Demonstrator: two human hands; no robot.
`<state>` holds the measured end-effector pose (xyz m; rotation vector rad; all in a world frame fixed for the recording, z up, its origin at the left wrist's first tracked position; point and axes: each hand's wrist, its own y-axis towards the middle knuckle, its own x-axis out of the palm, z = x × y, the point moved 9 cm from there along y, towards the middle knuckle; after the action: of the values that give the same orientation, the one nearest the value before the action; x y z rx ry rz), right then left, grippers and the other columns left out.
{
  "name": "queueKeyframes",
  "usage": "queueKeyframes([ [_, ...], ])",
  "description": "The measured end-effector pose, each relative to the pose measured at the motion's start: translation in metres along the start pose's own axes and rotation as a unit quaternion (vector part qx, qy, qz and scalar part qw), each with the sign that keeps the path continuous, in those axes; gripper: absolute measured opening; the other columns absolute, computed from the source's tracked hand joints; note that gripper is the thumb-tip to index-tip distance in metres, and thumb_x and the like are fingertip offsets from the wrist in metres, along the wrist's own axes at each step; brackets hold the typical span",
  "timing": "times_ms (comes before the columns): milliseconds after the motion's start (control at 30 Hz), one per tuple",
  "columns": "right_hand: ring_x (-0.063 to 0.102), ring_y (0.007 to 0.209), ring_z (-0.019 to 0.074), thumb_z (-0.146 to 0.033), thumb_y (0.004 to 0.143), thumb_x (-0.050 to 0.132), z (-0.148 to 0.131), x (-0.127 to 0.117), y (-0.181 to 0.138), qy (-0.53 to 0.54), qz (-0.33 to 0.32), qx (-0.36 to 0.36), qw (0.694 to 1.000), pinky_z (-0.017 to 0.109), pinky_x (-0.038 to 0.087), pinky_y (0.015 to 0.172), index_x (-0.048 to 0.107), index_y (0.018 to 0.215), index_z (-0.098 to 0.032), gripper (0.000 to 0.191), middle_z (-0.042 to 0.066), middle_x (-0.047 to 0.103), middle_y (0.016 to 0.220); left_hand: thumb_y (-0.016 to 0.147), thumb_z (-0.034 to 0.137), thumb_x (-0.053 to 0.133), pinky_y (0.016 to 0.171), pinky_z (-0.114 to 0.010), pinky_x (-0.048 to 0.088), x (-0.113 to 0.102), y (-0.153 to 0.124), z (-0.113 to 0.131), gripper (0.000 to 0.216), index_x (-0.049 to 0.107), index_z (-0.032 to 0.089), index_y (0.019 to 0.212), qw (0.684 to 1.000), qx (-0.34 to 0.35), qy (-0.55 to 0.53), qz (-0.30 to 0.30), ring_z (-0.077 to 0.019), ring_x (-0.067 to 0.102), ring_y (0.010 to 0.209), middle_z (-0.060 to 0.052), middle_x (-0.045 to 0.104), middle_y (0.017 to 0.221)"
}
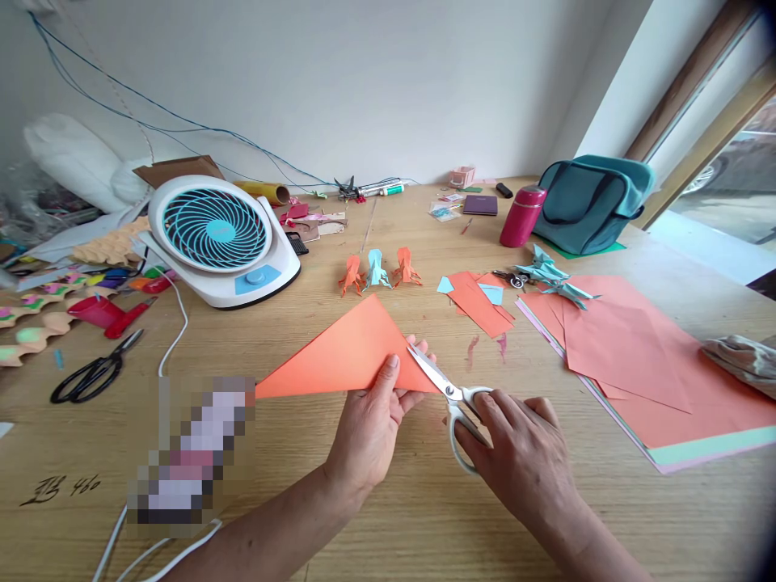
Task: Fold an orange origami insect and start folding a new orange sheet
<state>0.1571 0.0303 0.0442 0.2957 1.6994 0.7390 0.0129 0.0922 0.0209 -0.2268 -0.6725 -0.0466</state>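
My left hand (371, 424) pinches the right corner of an orange paper triangle (345, 354) held just above the wooden table (388, 501), thumb on top. My right hand (518, 453) grips white-handled scissors (452, 396), fingers through the loops. The blades point up and left and meet the triangle's right edge beside my left fingertips.
A white and teal desk fan (218, 238) stands at the left with its white cable (173, 339). Black scissors (94, 376) lie far left. Three small folded paper figures (376, 271) sit mid-table. Orange sheets (643, 356), a pink bottle (521, 217) and a teal bag (591, 202) are at the right.
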Motion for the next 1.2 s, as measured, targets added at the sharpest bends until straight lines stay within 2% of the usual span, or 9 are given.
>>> queueKeyframes([
  [367, 0.050, 0.055, 0.0133, -0.031, 0.099, 0.052, 0.002, -0.001, -0.002, -0.001, 0.010, -0.005, 1.000, 0.032, 0.029, 0.067, 0.057, 0.077, -0.019, 0.026, -0.002, 0.058, 0.064, 0.090, 0.028, 0.069, 0.102, -0.044, 0.053, 0.002, -0.001, 0.001, 0.039, 0.062, 0.022, 0.128, 1.000, 0.002, -0.003, -0.018, -0.0301, 0.061, 0.126, -0.010, 0.066, 0.134],
  [533, 0.051, 0.054, 0.0123, -0.032, 0.099, 0.051, 0.008, 0.004, -0.001, 0.033, -0.006, 0.012, 0.999, 0.032, 0.029, 0.068, 0.055, 0.077, -0.020, 0.026, -0.003, 0.059, 0.064, 0.089, 0.029, 0.069, 0.101, -0.042, 0.053, 0.002, 0.003, 0.001, 0.042, 0.060, 0.022, 0.129, 1.000, 0.003, 0.004, -0.020, -0.0288, 0.060, 0.128, -0.010, 0.066, 0.134],
  [733, 0.055, 0.055, 0.0137, -0.040, 0.100, 0.048, 0.039, 0.016, -0.002, 0.010, -0.040, 0.072, 0.997, 0.032, 0.031, 0.069, 0.054, 0.075, -0.021, 0.032, -0.003, 0.061, 0.065, 0.089, 0.035, 0.069, 0.096, -0.042, 0.054, 0.002, 0.009, -0.006, 0.034, 0.067, 0.017, 0.118, 0.998, -0.014, 0.046, -0.048, -0.0305, 0.064, 0.121, -0.014, 0.072, 0.123],
  [967, 0.060, 0.058, 0.0163, -0.047, 0.096, 0.050, 0.080, 0.041, -0.010, -0.053, -0.121, 0.102, 0.986, 0.032, 0.028, 0.064, 0.060, 0.078, -0.022, 0.033, -0.001, 0.063, 0.066, 0.086, 0.040, 0.072, 0.092, -0.041, 0.054, 0.004, 0.007, -0.011, 0.038, 0.069, 0.016, 0.115, 0.995, -0.032, 0.063, -0.070, -0.0320, 0.068, 0.115, -0.016, 0.072, 0.121],
  [1200, 0.061, 0.066, 0.0207, -0.051, 0.092, 0.051, 0.112, 0.045, -0.014, -0.106, -0.178, 0.160, 0.965, 0.032, 0.028, 0.061, 0.064, 0.078, -0.023, 0.034, 0.001, 0.063, 0.070, 0.085, 0.039, 0.072, 0.091, -0.041, 0.054, 0.007, 0.005, -0.017, 0.040, 0.067, 0.013, 0.114, 0.991, -0.058, 0.066, -0.100, -0.0305, 0.070, 0.107, -0.016, 0.075, 0.111],
])
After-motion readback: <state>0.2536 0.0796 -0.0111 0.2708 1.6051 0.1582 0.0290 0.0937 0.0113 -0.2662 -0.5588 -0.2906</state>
